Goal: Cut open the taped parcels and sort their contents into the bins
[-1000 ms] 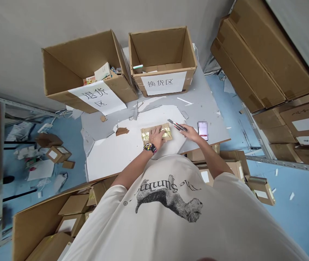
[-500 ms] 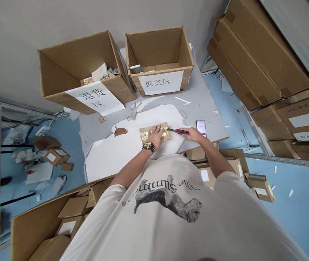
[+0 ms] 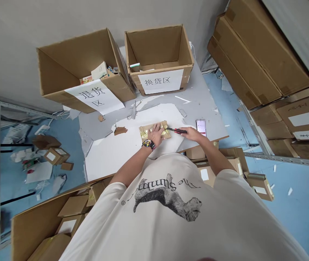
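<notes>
The head-worn camera looks steeply down past the chest (image 3: 165, 203) onto the table (image 3: 198, 101).

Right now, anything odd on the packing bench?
Yes: a torn brown scrap lies on the white sheet, whose edge is ragged and ripped, as if torn away in pieces.

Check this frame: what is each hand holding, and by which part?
The right hand grips a utility knife by its red-and-black handle. The left hand holds nothing gripped; it rests flat on a gold-taped package.

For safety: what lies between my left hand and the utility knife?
The head view shows a gold-taped cardboard parcel's end between left hand and utility knife.
</notes>
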The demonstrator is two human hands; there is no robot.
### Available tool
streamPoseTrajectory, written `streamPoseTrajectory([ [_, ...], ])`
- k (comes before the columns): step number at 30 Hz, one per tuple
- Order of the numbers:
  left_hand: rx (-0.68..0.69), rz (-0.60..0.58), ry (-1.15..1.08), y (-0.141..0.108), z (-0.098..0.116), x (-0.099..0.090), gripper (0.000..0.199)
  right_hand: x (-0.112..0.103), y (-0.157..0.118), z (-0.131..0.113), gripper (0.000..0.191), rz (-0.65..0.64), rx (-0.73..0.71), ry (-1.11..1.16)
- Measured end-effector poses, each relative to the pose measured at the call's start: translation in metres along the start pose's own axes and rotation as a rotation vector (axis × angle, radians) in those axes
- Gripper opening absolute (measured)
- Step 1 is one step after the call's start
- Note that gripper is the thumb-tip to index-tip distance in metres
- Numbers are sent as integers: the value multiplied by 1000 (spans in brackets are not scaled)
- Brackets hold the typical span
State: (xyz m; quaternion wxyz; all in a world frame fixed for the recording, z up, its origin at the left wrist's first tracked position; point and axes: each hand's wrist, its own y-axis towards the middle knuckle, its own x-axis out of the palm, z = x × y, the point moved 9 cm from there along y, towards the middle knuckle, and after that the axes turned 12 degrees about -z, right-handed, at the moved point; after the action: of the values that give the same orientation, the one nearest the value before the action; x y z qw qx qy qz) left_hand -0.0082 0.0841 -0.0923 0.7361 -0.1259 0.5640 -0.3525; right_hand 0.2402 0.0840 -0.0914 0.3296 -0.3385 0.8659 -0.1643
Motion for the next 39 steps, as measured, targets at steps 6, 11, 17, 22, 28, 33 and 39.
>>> streamPoseTrajectory([
  [6,5,-17,16,0,0,1,63,9,2,16,53,-116,3,248],
  [11,10,-9,20,-1,1,-1,66,20,-4,33,62,-172,71,362],
  [17,16,-18,28,-3,2,-4,66,32,-10,42,61,-143,75,427],
  [22,-12,-54,50,-3,2,-5,64,29,0,31,60,17,-35,428],
  [28,-21,-53,75,-5,3,-4,62,24,11,12,45,-12,-105,323],
  [33,-16,-46,80,-4,3,-2,61,15,10,9,46,-62,-86,252],
  [39,-3,-22,87,-4,3,-3,55,21,20,-1,37,-91,-58,108],
])
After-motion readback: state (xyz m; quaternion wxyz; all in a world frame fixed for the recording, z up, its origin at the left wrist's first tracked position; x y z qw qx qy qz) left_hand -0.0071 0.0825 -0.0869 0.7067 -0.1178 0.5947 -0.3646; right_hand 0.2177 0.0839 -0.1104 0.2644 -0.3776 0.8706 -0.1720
